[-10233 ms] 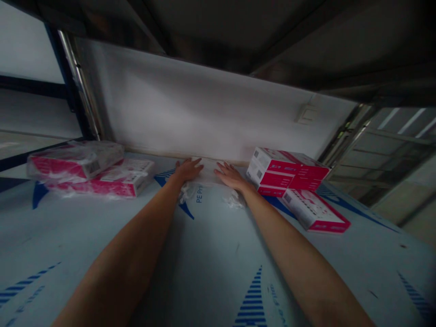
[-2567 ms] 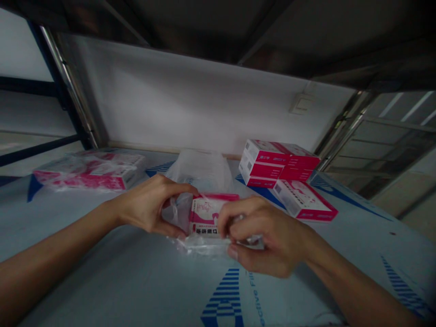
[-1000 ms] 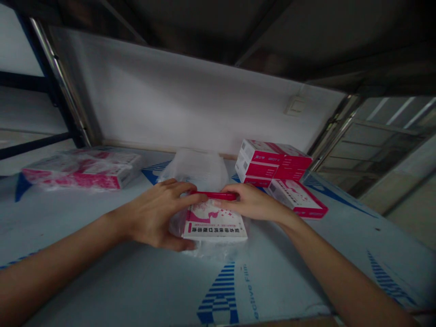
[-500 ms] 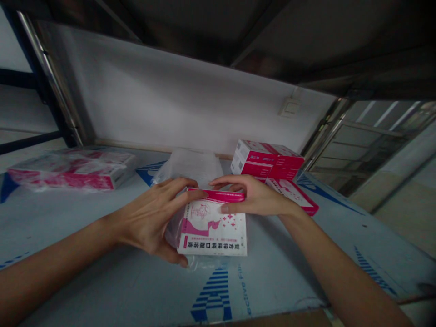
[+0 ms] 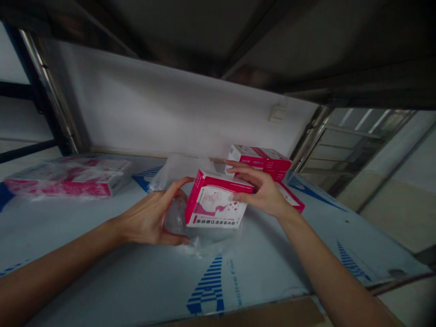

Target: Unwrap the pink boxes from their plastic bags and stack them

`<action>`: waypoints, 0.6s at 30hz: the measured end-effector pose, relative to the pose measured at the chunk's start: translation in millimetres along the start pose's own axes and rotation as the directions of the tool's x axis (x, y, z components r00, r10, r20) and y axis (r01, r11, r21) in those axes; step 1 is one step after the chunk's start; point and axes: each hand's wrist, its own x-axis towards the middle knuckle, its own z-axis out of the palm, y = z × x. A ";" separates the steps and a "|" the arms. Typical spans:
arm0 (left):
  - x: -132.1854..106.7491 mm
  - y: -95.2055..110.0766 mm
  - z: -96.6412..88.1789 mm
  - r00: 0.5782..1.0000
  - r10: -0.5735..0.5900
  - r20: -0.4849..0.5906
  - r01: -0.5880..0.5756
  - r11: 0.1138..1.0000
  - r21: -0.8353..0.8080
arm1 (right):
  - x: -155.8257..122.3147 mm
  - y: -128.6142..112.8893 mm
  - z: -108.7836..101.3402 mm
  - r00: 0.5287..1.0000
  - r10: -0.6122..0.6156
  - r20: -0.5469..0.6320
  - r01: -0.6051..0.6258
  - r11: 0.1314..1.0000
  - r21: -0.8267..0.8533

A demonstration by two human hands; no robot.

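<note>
A pink-and-white printed carton sits tilted in front of me, its pink end and printed face both showing. My right hand grips its right end, thumb on the printed face and fingers over the far edge. My left hand stands at the carton's left, thumb and fingers spread wide apart. Crumpled clear plastic wrap lies between the left thumb and fingers and runs under the carton. Whether the left fingertips touch the carton's far edge I cannot tell.
Several matching cartons are stacked at the back right, with one lying flat before them. Plastic-wrapped cartons lie at the left. Behind the hands is a clear plastic bag. A dark shelf hangs overhead.
The carton has gone from facing up at me to tilted, so its pink left end now shows. My right hand has moved with it; the left fingers have come off its top edge.
</note>
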 end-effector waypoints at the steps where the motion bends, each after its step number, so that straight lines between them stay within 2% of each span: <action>1: -0.2 -0.3 2.9 1.000 -0.014 -0.007 0.014 1.000 0.009 | -1.5 3.6 -1.6 0.998 0.019 -0.063 -0.018 1.000 0.020; 4: -1.4 -0.2 11.2 1.000 -0.019 -0.019 0.020 0.998 0.054 | -6.8 10.9 -9.5 0.949 0.126 -0.288 -0.100 0.990 0.103; 8: -2.4 7.7 15.2 0.998 0.053 -0.038 -0.049 0.993 0.110 | -23.0 12.7 -27.7 0.786 0.322 -0.528 -0.237 0.946 0.222; 11: -3.6 17.1 15.3 0.991 0.127 -0.043 -0.120 0.983 0.136 | -42.5 15.9 -38.9 0.689 0.305 -0.658 -0.355 0.933 0.061; 12: -4.5 19.7 15.6 0.987 0.156 -0.043 -0.148 0.978 0.147 | -48.8 17.2 -40.0 0.673 0.268 -0.689 -0.409 0.912 -0.045; 14: -6.7 22.8 16.8 0.976 0.215 -0.046 -0.205 0.964 0.167 | -58.9 18.6 -37.1 0.664 0.194 -0.722 -0.522 0.812 -0.261; 16: -9.0 23.1 18.3 0.964 0.264 -0.042 -0.253 0.951 0.179 | -64.1 16.8 -28.5 0.681 0.170 -0.712 -0.604 0.680 -0.416; 18: -10.7 21.1 19.4 0.960 0.280 -0.029 -0.270 0.944 0.192 | -64.8 12.2 -17.8 0.708 0.183 -0.682 -0.635 0.588 -0.501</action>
